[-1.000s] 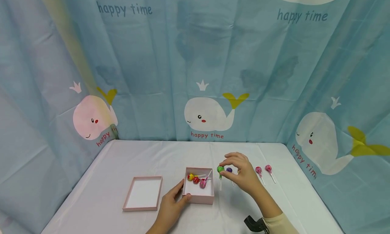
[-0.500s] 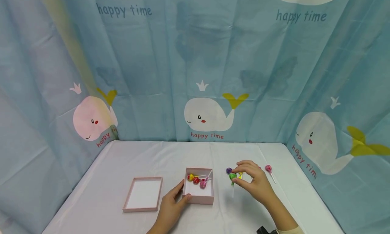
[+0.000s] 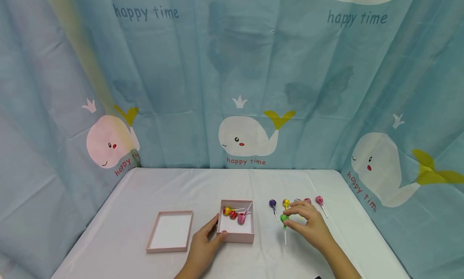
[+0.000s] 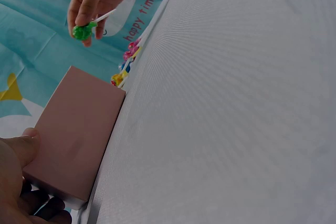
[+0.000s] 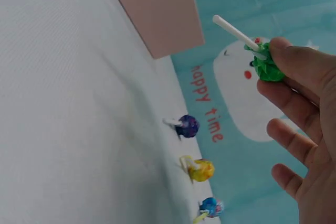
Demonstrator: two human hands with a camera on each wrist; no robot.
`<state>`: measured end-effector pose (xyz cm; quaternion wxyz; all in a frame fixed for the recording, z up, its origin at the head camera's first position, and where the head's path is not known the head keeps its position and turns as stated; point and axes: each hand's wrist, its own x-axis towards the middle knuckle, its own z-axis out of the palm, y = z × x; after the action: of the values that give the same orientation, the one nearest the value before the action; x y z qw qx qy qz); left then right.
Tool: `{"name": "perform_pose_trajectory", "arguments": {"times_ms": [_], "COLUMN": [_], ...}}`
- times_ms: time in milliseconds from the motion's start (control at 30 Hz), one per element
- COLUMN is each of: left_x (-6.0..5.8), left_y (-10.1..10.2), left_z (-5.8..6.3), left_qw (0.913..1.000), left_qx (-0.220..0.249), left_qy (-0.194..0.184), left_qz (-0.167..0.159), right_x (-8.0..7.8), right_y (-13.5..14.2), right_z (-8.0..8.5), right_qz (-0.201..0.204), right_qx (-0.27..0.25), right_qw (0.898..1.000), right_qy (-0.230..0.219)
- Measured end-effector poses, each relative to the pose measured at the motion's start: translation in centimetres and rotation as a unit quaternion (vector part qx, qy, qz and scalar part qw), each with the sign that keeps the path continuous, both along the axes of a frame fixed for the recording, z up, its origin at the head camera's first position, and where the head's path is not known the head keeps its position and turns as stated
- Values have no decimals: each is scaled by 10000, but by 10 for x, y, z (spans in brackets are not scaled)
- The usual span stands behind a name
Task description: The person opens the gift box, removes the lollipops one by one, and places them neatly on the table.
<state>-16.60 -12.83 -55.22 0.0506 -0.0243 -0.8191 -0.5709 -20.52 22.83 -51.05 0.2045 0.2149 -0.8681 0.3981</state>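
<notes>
My right hand [image 3: 308,224] pinches a green lollipop [image 3: 284,218] by its wrapped head between thumb and index finger, above the table, its stick pointing down. In the right wrist view the green lollipop [image 5: 269,67] shows clearly and the other fingers are spread apart. My left hand [image 3: 204,246] grips the left side and near corner of a pink box [image 3: 236,238], thumb on the front wall. Inside that box lie a yellow lollipop [image 3: 226,211], a red lollipop [image 3: 233,215] and a pink lollipop [image 3: 241,219].
A pink box lid [image 3: 169,231] lies inside up, left of the box. Behind my right hand is a row with a purple lollipop [image 3: 272,204], a yellow lollipop [image 3: 286,203], a partly hidden blue lollipop [image 5: 211,206] and a pink lollipop [image 3: 319,200]. A whale-print curtain [image 3: 188,142] encloses the white table.
My right hand, with the green lollipop, has moved right and toward me, away from the box, uncovering more of the lollipop row. My left hand and the box have stayed put.
</notes>
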Motion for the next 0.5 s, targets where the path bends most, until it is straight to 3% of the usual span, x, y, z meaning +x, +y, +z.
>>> {"name": "perform_pose_trajectory", "arguments": {"times_ms": [300,500], "left_x": [1,0], "left_y": [0,-2], "left_z": [-3,-3], "left_qw": [10000,9999], "left_qx": [39,19], "left_qy": [24,123], "left_qz": [-20,-24], "right_x": [-5,-9], "right_y": [0,-4], "right_z": [-25,-32], "right_qz": [194,-10], "right_qx": [117,371], "right_qw": [9997,9993], "right_qy": [-97,25]}}
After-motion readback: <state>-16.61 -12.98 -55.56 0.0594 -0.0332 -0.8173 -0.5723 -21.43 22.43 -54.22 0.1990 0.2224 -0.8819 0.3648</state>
